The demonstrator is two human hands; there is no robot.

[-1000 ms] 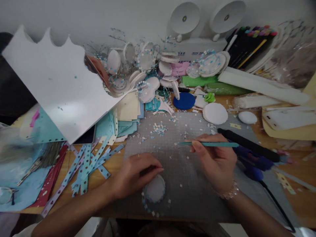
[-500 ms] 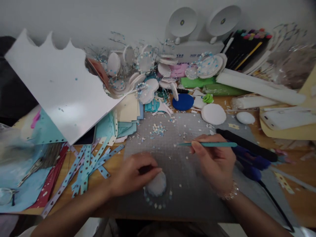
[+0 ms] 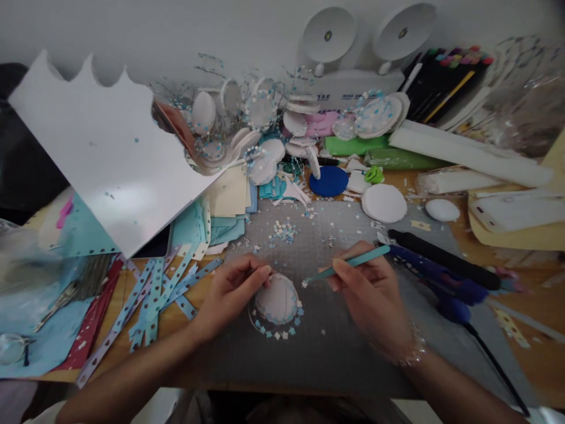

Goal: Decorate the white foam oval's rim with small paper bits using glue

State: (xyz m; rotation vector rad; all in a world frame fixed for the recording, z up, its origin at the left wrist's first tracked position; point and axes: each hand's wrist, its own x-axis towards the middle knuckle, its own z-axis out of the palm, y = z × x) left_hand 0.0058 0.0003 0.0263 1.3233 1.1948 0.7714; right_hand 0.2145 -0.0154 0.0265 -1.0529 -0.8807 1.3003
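My left hand [image 3: 241,291] pinches the upper left edge of a round white disc [image 3: 276,300]. Around the disc's lower side runs a thin wire loop set with small blue and white paper flowers [image 3: 282,335]. In my right hand [image 3: 368,294] is a pair of teal tweezers [image 3: 353,261], slanting down to the left. At their tip sits a tiny white paper flower [image 3: 304,284], a short way right of the disc and apart from it. A heap of small blue and white paper flowers [image 3: 285,231] lies on the grey cutting mat [image 3: 353,359] beyond my hands.
A blue glue gun [image 3: 441,282] with a black cord lies at the right. Punched paper strips [image 3: 154,300] and a large white cut board [image 3: 106,159] are at the left. Finished white discs with wire flowers [image 3: 262,112], a blue oval [image 3: 329,181] and a white disc [image 3: 384,203] stand behind.
My left hand has raised the disc and wire loop away from me, turning them more to view. The tweezers have tilted and come down closer to the disc with the flower at their tip.
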